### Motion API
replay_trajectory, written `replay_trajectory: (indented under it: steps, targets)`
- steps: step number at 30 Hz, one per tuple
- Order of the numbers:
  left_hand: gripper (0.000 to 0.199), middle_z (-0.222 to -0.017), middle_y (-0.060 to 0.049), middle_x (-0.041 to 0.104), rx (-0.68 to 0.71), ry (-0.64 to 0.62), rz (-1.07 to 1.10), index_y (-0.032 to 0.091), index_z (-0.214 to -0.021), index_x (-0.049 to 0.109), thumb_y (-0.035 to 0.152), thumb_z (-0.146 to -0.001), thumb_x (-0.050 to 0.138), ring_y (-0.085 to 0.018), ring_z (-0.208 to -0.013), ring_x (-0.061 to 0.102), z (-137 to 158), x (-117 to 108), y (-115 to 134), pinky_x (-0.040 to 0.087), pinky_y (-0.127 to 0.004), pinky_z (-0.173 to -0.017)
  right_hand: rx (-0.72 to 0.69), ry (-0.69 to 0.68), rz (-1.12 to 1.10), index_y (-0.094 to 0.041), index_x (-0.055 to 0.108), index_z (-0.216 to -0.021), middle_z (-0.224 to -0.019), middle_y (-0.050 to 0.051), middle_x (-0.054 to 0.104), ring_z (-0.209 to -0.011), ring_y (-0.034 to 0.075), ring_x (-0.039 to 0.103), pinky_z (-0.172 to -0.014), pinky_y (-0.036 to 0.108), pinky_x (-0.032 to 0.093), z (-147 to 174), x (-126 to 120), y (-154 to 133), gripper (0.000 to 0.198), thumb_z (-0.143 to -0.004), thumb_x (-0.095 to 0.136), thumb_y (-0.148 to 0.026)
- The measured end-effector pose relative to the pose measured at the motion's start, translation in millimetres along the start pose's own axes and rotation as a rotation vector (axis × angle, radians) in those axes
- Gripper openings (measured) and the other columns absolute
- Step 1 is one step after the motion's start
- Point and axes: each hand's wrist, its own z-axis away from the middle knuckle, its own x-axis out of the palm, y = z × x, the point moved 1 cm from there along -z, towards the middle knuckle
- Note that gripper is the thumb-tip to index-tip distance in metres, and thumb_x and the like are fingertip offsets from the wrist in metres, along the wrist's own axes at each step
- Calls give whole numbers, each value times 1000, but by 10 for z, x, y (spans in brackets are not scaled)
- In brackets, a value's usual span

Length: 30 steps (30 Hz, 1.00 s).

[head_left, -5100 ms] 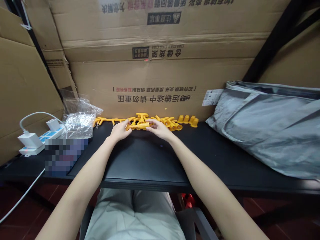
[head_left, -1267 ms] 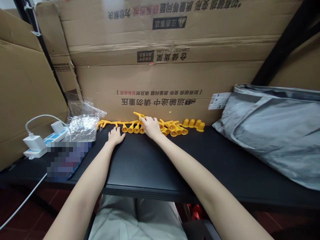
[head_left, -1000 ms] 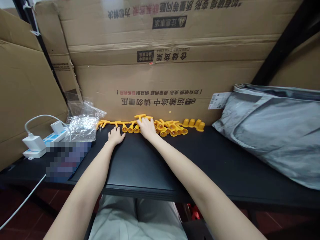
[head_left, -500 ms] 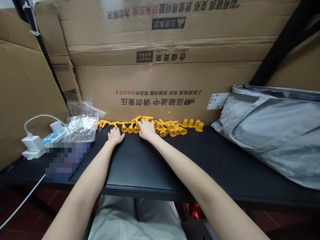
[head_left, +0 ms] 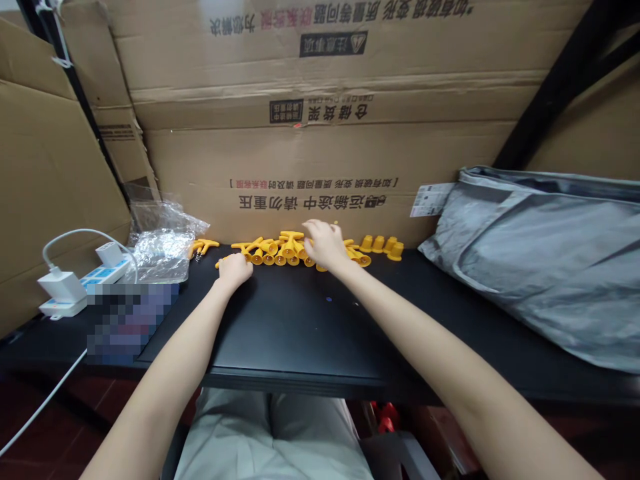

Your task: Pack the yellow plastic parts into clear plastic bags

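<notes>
Several yellow corkscrews [head_left: 289, 248] with T-shaped handles and bell-shaped bases lie in a row along the back of the black table. At the row's left end, my left hand [head_left: 236, 269] is closed around one of them. A yellow handle end [head_left: 218, 265] sticks out at its left side, and the rest is hidden by the fingers. My right hand [head_left: 326, 244] is over the right part of the row, fingers apart and bent, with no corkscrew visibly gripped. Two or so yellow T-handles with bare metal screws [head_left: 203, 247] lie further left.
Several yellow cups [head_left: 379, 244] stand at the right of the row. Clear plastic packaging [head_left: 163, 247] and a white power strip [head_left: 103, 275] with chargers are at the left. A grey bag [head_left: 545, 260] fills the right side. Cardboard [head_left: 320, 153] stands behind the table [head_left: 295, 333].
My right hand has moved right along the row and lifted slightly from the corkscrews. My left hand has shifted a little right and closed on a yellow corkscrew.
</notes>
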Motion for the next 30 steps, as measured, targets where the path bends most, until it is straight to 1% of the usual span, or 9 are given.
replay_trajectory:
  steps: [3,6,10,13,18,22,25,28,30]
  targets:
    - [34,-105,-17,66,-27,43,-22,13,-97,67,21,-81,38,-30,-102,60,4,-17,-29,41,-42,-88,110,61,28,-12,54,-119,-123,18,56,-110,29,48,-92,47,33,-21,-124,423,41,-81,39,-18]
    - [36,-116,-18,60,-77,98,-75,13,-107,64,19,-81,39,-31,-111,53,-9,8,-110,39,-43,-90,308,72,57,-12,55,-118,-122,19,55,-108,31,49,-90,49,36,22,-192,917,41,-79,42,-18]
    - [43,-126,-16,53,-133,7,-77,19,-123,55,20,-82,42,-30,-117,49,-32,81,-197,36,-44,-93,625,12,48,-14,56,-120,-125,19,53,-112,32,50,-89,50,39,174,-178,1499,46,-75,46,-19]
    - [46,-127,-15,53,-136,-46,-63,22,-127,50,17,-84,39,-29,-117,49,-47,110,-214,36,-45,-95,766,-41,22,-15,55,-124,-125,18,53,-111,31,52,-88,47,43,307,-117,1776,52,-72,49,-17]
    - [43,-125,-15,54,-121,-47,-77,23,-124,53,15,-85,36,-29,-116,50,-61,118,-217,36,-45,-94,885,-161,6,-18,48,-133,-133,18,48,-119,32,48,-92,47,42,502,-22,1973,62,-71,53,-14]
    - [40,-123,-16,55,-107,-43,-89,22,-120,55,17,-86,35,-29,-115,51,-60,123,-216,37,-45,-92,970,-297,-18,-19,36,-142,-150,16,26,-132,36,33,-102,52,32,629,44,2016,67,-77,51,-19]
    - [39,-123,-16,55,-111,-51,-97,20,-119,55,16,-86,35,-29,-116,50,-50,118,-203,36,-45,-93,990,-301,5,-23,32,-144,-154,11,16,-133,38,30,-103,57,30,687,102,2034,73,-75,55,-21]
    - [39,-124,-16,54,-118,-70,-106,19,-119,55,16,-85,35,-29,-117,49,-41,110,-186,36,-44,-93,968,-260,4,-28,37,-141,-154,10,18,-132,38,31,-101,60,31,705,166,2061,69,-75,56,-26]
    - [39,-125,-16,53,-120,-71,-107,19,-120,54,16,-86,35,-29,-117,49,-38,108,-178,36,-45,-93,986,-274,-6,-29,39,-140,-154,10,19,-132,39,30,-101,62,31,707,211,2097,63,-79,53,-33]
